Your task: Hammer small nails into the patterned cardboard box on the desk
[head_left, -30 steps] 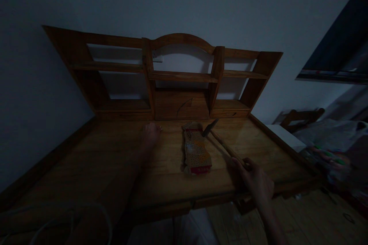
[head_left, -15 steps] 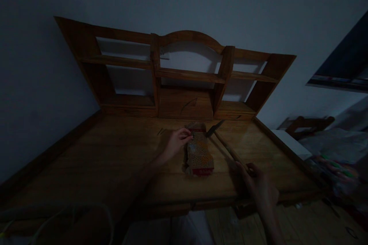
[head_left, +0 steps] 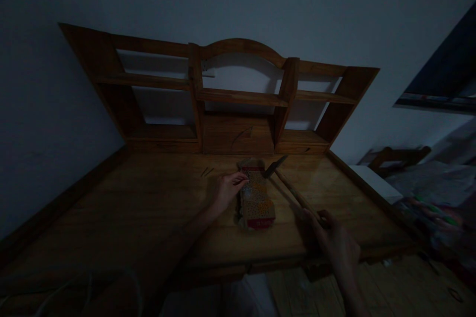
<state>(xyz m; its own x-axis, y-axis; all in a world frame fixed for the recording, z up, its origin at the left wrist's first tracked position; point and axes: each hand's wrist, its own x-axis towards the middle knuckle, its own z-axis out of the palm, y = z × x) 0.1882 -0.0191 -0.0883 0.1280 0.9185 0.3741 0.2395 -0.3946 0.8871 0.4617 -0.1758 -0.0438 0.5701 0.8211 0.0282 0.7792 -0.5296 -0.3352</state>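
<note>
While the right hand reaches in low, nearer than the carton and to its right, its fingers close around the wooden handle of one hammer, which slants away until its dark head sits just beside the carton's far right corner. The left forearm comes in from the near left, and the left hand hovers at the carton's left edge, thumb and fingertips drawn together in a pinch; whether something small is between them, I cannot tell. The one carton, patterned in brown with an orange patch and red ends, lies on the desk, its left side ragged; its inside cannot be seen. Two thin, dark slivers lie left of its far end. Well to the right of the carton, a clear plastic bag shows green and reddish things, too blurred to count, with one chair behind. Beyond the carton stands one wooden shelf unit, with one small drawer at each side of a central panel.
</note>
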